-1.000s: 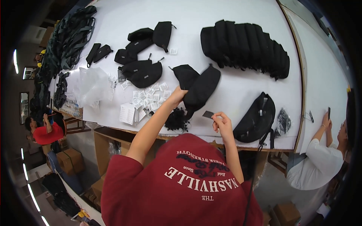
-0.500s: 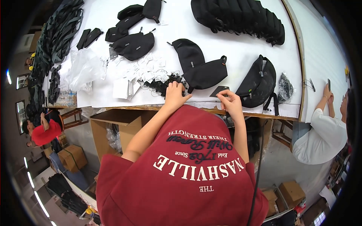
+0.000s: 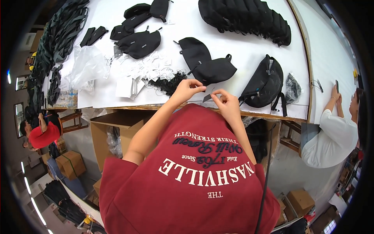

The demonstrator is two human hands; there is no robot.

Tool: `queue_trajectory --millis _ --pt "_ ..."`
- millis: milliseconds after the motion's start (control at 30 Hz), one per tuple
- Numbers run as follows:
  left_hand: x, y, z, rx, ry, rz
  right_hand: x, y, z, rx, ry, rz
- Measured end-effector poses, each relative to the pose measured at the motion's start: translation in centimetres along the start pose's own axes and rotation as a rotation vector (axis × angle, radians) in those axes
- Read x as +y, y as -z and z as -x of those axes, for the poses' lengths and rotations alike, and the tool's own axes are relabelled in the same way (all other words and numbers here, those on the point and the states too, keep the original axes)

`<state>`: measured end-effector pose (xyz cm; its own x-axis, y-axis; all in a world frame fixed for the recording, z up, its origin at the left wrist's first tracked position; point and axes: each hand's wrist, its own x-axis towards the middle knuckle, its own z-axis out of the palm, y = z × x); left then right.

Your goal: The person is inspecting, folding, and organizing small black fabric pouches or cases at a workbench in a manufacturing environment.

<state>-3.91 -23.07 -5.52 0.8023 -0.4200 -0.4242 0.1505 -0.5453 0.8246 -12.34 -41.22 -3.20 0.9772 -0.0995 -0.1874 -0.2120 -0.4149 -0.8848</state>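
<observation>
Between the thumb and finger of my right hand (image 3: 226, 104) is a small dark tag (image 3: 207, 98), tilted above the table's near edge. Close beside it, my left hand (image 3: 187, 91) is closed in a pinch; whatever it grips is too small to make out. A tangle of thin black cord loops (image 3: 167, 85) lies just left of my left hand. Beyond both hands rest two black fabric pouches, a nearer one (image 3: 215, 71) overlapping a farther one (image 3: 194, 52). To the right sits a black sling bag (image 3: 267, 82) with a zip and strap.
White paper tags (image 3: 150, 66) lie scattered beside stacked white cards (image 3: 126, 89). A clear plastic bag (image 3: 87, 68) and black straps (image 3: 64, 33) are at left. More pouches (image 3: 140, 43) and a row of black bags (image 3: 245, 17) stand farther back. Another person (image 3: 331, 136) is at right.
My left hand has come away from the cord tangle, moving right. My right hand has brought the dark tag left, so the two hands are now close together.
</observation>
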Motion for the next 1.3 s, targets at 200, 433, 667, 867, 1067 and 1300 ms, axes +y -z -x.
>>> queue_trajectory --millis 200,433,667,867,1067,1300 --pt "1.3 0.4 1.0 -0.236 0.051 0.627 -0.8 -0.7 0.3 0.113 0.068 0.030" --pt "1.7 0.4 2.2 -0.184 -0.004 0.582 0.4 -1.0 0.1 -0.145 -0.140 -0.415" --pt "3.3 0.3 3.0 0.068 -0.179 0.184 1.7 -0.8 -0.5 -0.334 -0.379 -1.000" --pt "3.5 2.6 3.1 -0.197 -0.179 0.280 1.8 -0.3 -0.7 -0.604 -0.396 -1.084" --pt "4.1 2.9 4.2 -0.137 -0.191 0.109 1.3 -0.8 -0.8 -0.625 -0.333 -0.930" --pt "5.6 4.1 4.8 0.037 -0.230 -0.081 0.6 -0.4 -0.9 -0.693 -0.278 -0.816"
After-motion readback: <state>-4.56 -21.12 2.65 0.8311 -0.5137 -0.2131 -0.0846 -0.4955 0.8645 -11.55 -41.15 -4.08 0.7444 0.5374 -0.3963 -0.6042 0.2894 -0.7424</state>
